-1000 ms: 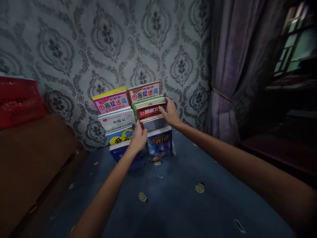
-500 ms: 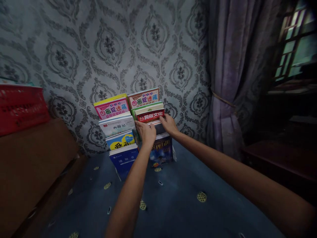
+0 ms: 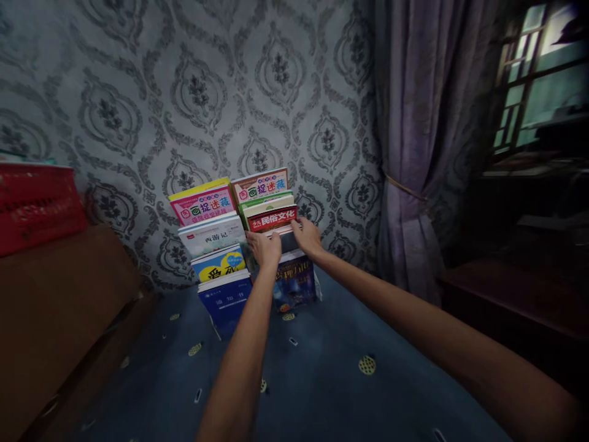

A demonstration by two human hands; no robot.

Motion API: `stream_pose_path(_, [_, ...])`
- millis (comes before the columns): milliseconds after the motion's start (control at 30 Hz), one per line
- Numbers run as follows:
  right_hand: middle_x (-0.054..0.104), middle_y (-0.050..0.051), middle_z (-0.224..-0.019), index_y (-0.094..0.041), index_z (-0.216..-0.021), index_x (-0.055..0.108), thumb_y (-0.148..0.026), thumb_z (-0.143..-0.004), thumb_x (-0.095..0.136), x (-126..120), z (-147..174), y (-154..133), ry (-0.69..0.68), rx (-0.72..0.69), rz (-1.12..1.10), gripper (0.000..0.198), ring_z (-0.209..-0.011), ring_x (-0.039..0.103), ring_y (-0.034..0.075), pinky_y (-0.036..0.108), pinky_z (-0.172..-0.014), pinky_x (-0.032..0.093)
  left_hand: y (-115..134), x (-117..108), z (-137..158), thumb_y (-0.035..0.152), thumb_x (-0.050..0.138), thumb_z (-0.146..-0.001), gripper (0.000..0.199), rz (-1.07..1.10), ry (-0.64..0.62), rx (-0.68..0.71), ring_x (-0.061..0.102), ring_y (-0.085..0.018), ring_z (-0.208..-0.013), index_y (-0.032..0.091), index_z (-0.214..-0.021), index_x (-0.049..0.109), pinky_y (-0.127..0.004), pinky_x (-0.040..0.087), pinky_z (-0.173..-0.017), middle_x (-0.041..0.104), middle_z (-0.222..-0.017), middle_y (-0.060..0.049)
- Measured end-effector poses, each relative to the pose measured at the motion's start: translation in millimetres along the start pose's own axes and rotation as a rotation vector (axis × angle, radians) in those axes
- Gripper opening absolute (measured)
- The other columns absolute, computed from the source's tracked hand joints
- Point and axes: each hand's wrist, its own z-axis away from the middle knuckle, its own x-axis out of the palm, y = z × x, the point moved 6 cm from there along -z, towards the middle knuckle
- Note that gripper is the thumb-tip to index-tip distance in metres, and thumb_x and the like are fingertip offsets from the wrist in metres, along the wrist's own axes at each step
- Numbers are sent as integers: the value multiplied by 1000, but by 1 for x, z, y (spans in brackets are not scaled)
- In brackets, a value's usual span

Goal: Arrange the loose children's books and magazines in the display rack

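Two stepped rows of upright books stand side by side. In the right row, a dark-covered book (image 3: 289, 241) sits between my hands, behind a dark blue illustrated book (image 3: 295, 283). My left hand (image 3: 265, 248) is closed at its left edge, thumb on top and the other fingers partly hidden. My right hand (image 3: 308, 238) closes round its right edge. Just behind is a red-covered book (image 3: 272, 219), then a brown-and-white picture book (image 3: 260, 186). The left row holds a blue book (image 3: 225, 302), a blue-and-yellow book (image 3: 219, 265), a pale book (image 3: 212, 237) and a pink book (image 3: 204, 207).
The books stand on a dark blue patterned cloth (image 3: 322, 368), close to a patterned wall (image 3: 294, 104). At left, a red package (image 3: 39, 205) rests on a brown cardboard box (image 3: 69, 307). A purple curtain (image 3: 409, 135) hangs at right beside a window (image 3: 529, 92).
The view has shifted a little, so everything sits slightly further left and lower. Both hands stay at the edges of the dark book, and the rows look unchanged.
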Motion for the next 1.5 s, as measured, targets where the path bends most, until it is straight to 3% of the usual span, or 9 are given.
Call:
stream_pose_path(300, [76, 13, -117, -13, -117, 75, -33, -99, 43, -4, -3, -2, -57, -78, -6, 42, -110, 70, 26, 31, -92, 49, -12, 0, 3, 28, 62, -85, 82, 2, -19, 22, 38, -37, -149, -8, -149, 25, -41, 30, -123, 38, -154, -36])
stream_pose_path(533, [76, 15, -115, -10, -117, 75, -31, -99, 44, -4, -5, 2, -81, -102, -36, 42, -108, 70, 27, 32, -92, 50, -18, 3, 6, 30, 52, -91, 78, 42, -58, 93, 27, -35, -154, -10, -151, 22, -42, 25, -125, 24, -162, -35])
stream_pose_path(700, [76, 17, -112, -9, -115, 74, -35, -98, 44, -1, -7, 8, -63, -111, -81, 44, -106, 70, 28, 36, -94, 51, -24, -1, 22, 26, 50, -89, 78, 0, -105, 196, 29, -38, -153, -15, -149, 23, -45, 25, -125, 28, -159, -38])
stream_pose_path(900, [72, 18, -121, -11, -123, 67, -40, -98, 40, 0, -5, 16, -15, -137, -141, 47, -113, 66, 30, 44, -100, 49, 12, -68, 25, 21, 43, -95, 47, -348, -14, 666, 43, -33, -143, 7, -139, 52, -49, 31, -122, 52, -148, -22])
stream_pose_path(1033, [67, 20, -130, -12, -130, 60, -43, -95, 44, 0, 6, 17, 35, -195, -165, 50, -118, 62, 31, 48, -103, 48, 29, -120, -15, 29, 53, -95, 52, -693, 101, 755, 38, -40, -142, 11, -144, 49, -61, 25, -119, 48, -149, -23])
stream_pose_path(1200, [66, 19, -128, -13, -132, 56, -41, -90, 48, 3, 21, 18, 34, -254, -176, 51, -109, 62, 31, 52, -102, 48, 21, -131, -47, 31, 45, -100, 45, -914, -20, 765, 50, -37, -125, 20, -143, 51, -57, 35, -108, 58, -133, -19])
stream_pose_path(1333, [59, 22, -136, -11, -136, 52, -35, -88, 49, -8, 40, 12, 102, -276, -155, 54, -127, 54, 33, 55, -111, 41, 19, -130, -45, 29, 45, -99, 46, -920, -37, 770, 49, -37, -124, 19, -144, 50, -56, 36, -107, 57, -133, -20])
stream_pose_path(1433, [49, 19, -148, -14, -138, 52, -33, -91, 47, -19, 69, -14, 173, -415, -166, 51, -143, 40, 32, 55, -120, 31, 18, -136, -42, 27, 47, -98, 47, -837, -32, 819, 48, -36, -127, 20, -144, 48, -58, 33, -111, 57, -135, -18])
stream_pose_path(1500, [50, 14, -148, -19, -139, 52, -32, -94, 45, -13, 90, -40, 78, -531, -233, 48, -143, 42, 28, 51, -122, 31, 13, -148, -41, 27, 50, -97, 48, -718, 14, 847, 47, -35, -131, 20, -144, 47, -58, 31, -115, 56, -139, -17])
